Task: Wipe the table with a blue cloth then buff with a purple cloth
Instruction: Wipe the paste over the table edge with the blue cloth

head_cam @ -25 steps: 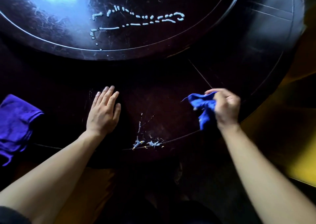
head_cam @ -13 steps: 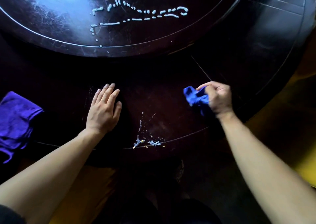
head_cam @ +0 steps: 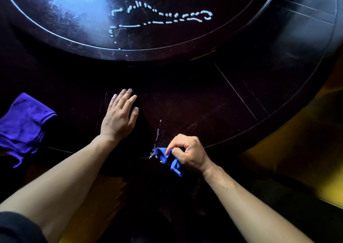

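A round dark wooden table [head_cam: 213, 98] fills the view. My right hand [head_cam: 187, 153] grips a bunched blue cloth [head_cam: 167, 159] and presses it on the table's near edge, over a patch of pale spilled residue [head_cam: 157, 133]. My left hand [head_cam: 120, 116] lies flat on the tabletop, fingers spread, holding nothing. A purple cloth [head_cam: 24, 126] lies crumpled at the left edge of the table, apart from both hands.
A raised round turntable [head_cam: 55, 20] sits at the table's centre, with lines of white residue [head_cam: 161, 17] on it and a bright glare at the top. Yellow-brown floor [head_cam: 278, 159] shows past the table's right rim.
My right hand has carried the blue cloth from the right part of the table down and left onto the residue at the near edge. My left hand has stayed flat.
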`<move>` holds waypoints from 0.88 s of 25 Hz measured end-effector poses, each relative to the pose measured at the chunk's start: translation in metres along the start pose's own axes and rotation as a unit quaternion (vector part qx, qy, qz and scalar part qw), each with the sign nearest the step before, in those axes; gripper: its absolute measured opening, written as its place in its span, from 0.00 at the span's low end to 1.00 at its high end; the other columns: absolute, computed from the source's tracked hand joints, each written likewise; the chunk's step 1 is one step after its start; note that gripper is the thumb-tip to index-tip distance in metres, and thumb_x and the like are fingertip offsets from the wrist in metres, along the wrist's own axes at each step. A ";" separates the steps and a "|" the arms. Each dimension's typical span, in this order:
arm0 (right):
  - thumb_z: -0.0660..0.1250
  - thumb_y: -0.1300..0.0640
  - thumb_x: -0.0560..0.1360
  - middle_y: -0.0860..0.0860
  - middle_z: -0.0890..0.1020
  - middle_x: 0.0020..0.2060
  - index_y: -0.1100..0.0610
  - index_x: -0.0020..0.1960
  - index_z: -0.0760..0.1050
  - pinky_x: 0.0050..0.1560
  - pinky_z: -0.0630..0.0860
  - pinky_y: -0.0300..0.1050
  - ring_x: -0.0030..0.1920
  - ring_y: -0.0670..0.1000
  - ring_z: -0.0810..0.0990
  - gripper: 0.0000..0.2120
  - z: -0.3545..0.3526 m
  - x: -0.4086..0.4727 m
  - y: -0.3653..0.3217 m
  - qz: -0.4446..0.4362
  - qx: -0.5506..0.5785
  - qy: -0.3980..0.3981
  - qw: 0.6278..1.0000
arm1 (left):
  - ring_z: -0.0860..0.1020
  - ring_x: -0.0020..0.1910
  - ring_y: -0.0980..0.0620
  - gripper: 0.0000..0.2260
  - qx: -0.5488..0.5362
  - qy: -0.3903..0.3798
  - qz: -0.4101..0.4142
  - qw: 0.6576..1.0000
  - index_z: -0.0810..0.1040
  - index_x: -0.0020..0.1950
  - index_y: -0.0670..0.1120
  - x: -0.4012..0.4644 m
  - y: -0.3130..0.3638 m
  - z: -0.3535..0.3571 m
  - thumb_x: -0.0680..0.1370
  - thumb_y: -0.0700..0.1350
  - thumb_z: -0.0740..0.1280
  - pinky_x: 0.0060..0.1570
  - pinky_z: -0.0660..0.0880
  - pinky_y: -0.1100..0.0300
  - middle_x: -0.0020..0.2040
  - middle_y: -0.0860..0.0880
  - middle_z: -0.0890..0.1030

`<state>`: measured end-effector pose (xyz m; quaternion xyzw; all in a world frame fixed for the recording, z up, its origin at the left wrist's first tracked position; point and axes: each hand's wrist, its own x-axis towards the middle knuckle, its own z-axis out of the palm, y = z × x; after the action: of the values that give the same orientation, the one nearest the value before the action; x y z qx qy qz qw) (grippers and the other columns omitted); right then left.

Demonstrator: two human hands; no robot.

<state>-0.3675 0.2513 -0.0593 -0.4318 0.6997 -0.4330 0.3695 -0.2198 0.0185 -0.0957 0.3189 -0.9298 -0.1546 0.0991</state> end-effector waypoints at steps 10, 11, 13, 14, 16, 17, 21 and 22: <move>0.61 0.61 0.68 0.47 0.85 0.32 0.48 0.35 0.84 0.36 0.72 0.43 0.33 0.47 0.79 0.15 -0.081 0.128 -0.004 0.092 0.044 0.211 0.972 | 0.64 0.77 0.45 0.18 -0.075 0.045 -0.045 0.995 0.72 0.70 0.37 -0.022 -0.008 -0.019 0.82 0.42 0.62 0.77 0.60 0.45 0.74 0.40 0.71; 0.61 0.61 0.68 0.49 0.85 0.33 0.49 0.36 0.84 0.36 0.72 0.46 0.34 0.49 0.79 0.15 -0.077 0.137 -0.001 0.090 0.030 0.200 0.975 | 0.64 0.77 0.43 0.18 -0.046 0.041 -0.037 0.997 0.72 0.71 0.37 -0.033 -0.009 -0.019 0.82 0.43 0.62 0.77 0.59 0.43 0.74 0.40 0.71; 0.61 0.60 0.69 0.48 0.86 0.37 0.48 0.37 0.84 0.40 0.76 0.48 0.37 0.47 0.81 0.14 -0.061 0.139 0.000 0.072 -0.003 0.171 0.983 | 0.62 0.78 0.43 0.20 0.002 0.025 -0.025 0.999 0.71 0.72 0.37 -0.057 -0.012 -0.018 0.83 0.46 0.60 0.78 0.57 0.43 0.75 0.40 0.69; 0.61 0.59 0.69 0.47 0.87 0.38 0.47 0.38 0.84 0.43 0.78 0.47 0.40 0.45 0.83 0.13 -0.051 0.133 0.000 0.057 -0.013 0.148 0.987 | 0.61 0.79 0.44 0.21 0.017 0.017 -0.022 0.999 0.70 0.73 0.38 -0.068 -0.014 -0.017 0.83 0.48 0.59 0.78 0.56 0.43 0.76 0.41 0.68; 0.62 0.55 0.68 0.45 0.86 0.39 0.48 0.40 0.84 0.45 0.78 0.41 0.42 0.41 0.83 0.12 -0.027 0.110 -0.003 0.024 -0.033 0.079 0.996 | 0.59 0.79 0.44 0.23 0.033 0.006 -0.021 0.999 0.69 0.74 0.39 -0.087 -0.015 -0.016 0.83 0.50 0.57 0.78 0.56 0.42 0.77 0.41 0.66; 0.62 0.53 0.67 0.44 0.86 0.39 0.49 0.41 0.85 0.46 0.76 0.38 0.42 0.40 0.82 0.12 -0.014 0.096 -0.005 0.004 -0.045 0.036 0.998 | 0.59 0.80 0.44 0.23 0.038 0.002 -0.024 0.999 0.69 0.74 0.39 -0.094 -0.016 -0.015 0.83 0.51 0.57 0.78 0.56 0.42 0.78 0.41 0.65; 0.63 0.57 0.68 0.47 0.85 0.41 0.55 0.44 0.86 0.48 0.78 0.40 0.43 0.46 0.82 0.13 0.017 0.039 -0.012 -0.085 -0.069 -0.098 0.989 | 0.56 0.80 0.45 0.24 0.061 -0.003 -0.038 0.997 0.66 0.76 0.40 -0.107 -0.015 -0.010 0.83 0.51 0.57 0.78 0.55 0.42 0.80 0.42 0.62; 0.63 0.59 0.69 0.49 0.85 0.41 0.56 0.44 0.86 0.49 0.79 0.43 0.44 0.47 0.83 0.12 0.018 0.028 -0.012 -0.102 -0.070 -0.121 0.985 | 0.55 0.81 0.46 0.24 0.066 -0.004 -0.042 0.997 0.65 0.76 0.41 -0.106 -0.014 -0.010 0.83 0.52 0.56 0.78 0.55 0.42 0.80 0.43 0.61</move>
<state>-0.3582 0.2168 -0.0584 -0.5750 0.6305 -0.3634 0.3739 -0.1264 0.0719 -0.1007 0.3630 -0.9241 -0.0987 0.0674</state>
